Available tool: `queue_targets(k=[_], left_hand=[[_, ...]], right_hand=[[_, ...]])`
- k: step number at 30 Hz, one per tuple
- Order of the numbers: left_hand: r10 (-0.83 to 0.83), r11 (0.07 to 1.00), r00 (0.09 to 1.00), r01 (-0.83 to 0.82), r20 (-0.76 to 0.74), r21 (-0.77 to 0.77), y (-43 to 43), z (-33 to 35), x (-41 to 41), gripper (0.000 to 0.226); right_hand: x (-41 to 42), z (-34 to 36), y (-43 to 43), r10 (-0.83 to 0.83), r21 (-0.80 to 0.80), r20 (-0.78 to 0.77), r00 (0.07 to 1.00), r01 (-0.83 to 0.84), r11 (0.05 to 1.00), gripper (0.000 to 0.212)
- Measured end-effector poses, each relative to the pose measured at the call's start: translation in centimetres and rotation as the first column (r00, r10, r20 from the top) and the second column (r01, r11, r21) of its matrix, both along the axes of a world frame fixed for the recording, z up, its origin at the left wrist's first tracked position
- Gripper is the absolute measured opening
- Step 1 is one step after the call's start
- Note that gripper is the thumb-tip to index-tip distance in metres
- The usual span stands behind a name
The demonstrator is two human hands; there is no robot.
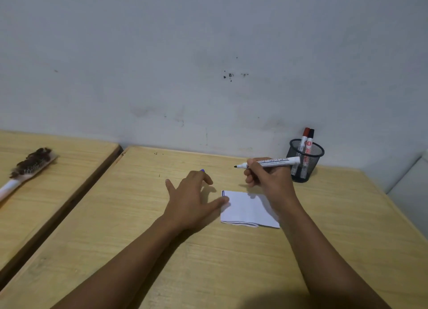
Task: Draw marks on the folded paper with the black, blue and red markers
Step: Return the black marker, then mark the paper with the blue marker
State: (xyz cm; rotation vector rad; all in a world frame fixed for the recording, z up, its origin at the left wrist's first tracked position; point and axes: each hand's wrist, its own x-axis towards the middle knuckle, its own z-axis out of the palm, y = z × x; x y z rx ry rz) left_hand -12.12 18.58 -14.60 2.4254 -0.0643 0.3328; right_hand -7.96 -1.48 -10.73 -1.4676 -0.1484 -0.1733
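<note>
Plain study room: wooden desks (pixel 208 251), mesh pen holder (pixel 305 167), scuffed wall (pixel 208 65).

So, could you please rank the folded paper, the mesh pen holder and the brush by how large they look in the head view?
1. Brush
2. Folded paper
3. Mesh pen holder, though it stands farther back, so it may be shrunk.

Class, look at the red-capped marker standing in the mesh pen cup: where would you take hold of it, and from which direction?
Grip the red-capped marker by its cap end, coming from above. It stands nearly upright in the mesh pen cup, with only that end clear of the rim; the mesh blocks the sides. A black-capped marker stands right beside it, so pinch narrowly with the fingers, probably front to back.
</note>
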Motion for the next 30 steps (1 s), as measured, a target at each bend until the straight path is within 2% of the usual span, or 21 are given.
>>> queue_targets(k=[2,4,7,9,11,13,15,17,23,27,30], left_hand=[[0.128,0.990,0.991,-0.126,0.026,-0.066,0.2,0.7,2.0,0.039],[0.199,0.979,0.979,-0.196,-0.048,0.059,0.6,1.5,4.1,0.038],[0.201,0.936,0.960,-0.130,-0.195,0.328,1.2,1.9,5.6,0.032],[0.188,0.922,0.972,-0.124,-0.142,0.367,1.3,2.3,5.4,0.021],[0.192,0.954,0.977,-0.165,-0.088,0.250,0.9,3.4,4.8,0.013],[0.159,0.987,0.982,-0.158,-0.101,0.017,0.4,5.0,4.3,0.006],[0.017,0.970,0.992,-0.046,-0.124,-0.237,-0.2,6.8,3.6,0.013],[-0.145,0.918,0.987,0.106,-0.074,-0.383,-0.9,8.5,2.5,0.021],[-0.286,0.893,0.945,0.323,0.158,-0.315,-3.9,13.6,-0.4,0.013],[-0.372,0.872,0.914,0.404,0.165,-0.275,-5.1,15.4,-1.9,0.013],[-0.415,0.860,0.896,0.443,0.156,-0.253,-6.0,16.4,-2.3,0.016]], right_hand=[[0.1,1.0,0.1,-0.010,-0.006,0.016,1.000,0.010,1.000,0.015],[0.0,1.6,0.1,-0.009,-0.007,0.021,1.000,0.009,1.000,0.013],[-0.8,2.0,0.0,-0.003,-0.022,0.017,1.000,0.003,1.000,0.012],[-1.7,2.0,-0.4,-0.005,-0.005,0.005,1.000,0.005,1.000,0.013],[-2.3,2.0,-1.0,-0.015,0.016,-0.006,1.000,0.015,1.000,0.015],[-2.6,2.6,-1.5,-0.025,0.035,-0.003,1.000,0.025,0.999,0.015],[-3.0,3.8,-1.7,-0.030,0.044,0.004,1.000,0.029,0.999,0.013],[-3.4,5.2,-1.7,-0.023,0.032,0.017,1.000,0.023,0.999,0.014],[-5.4,8.9,-2.5,0.005,-0.011,0.093,0.996,-0.004,1.000,0.017],[-7.4,10.9,-4.0,0.056,-0.056,0.078,0.995,-0.052,0.997,0.020],[-8.4,11.6,-5.1,0.114,0.024,0.090,0.989,-0.117,0.993,0.022]])
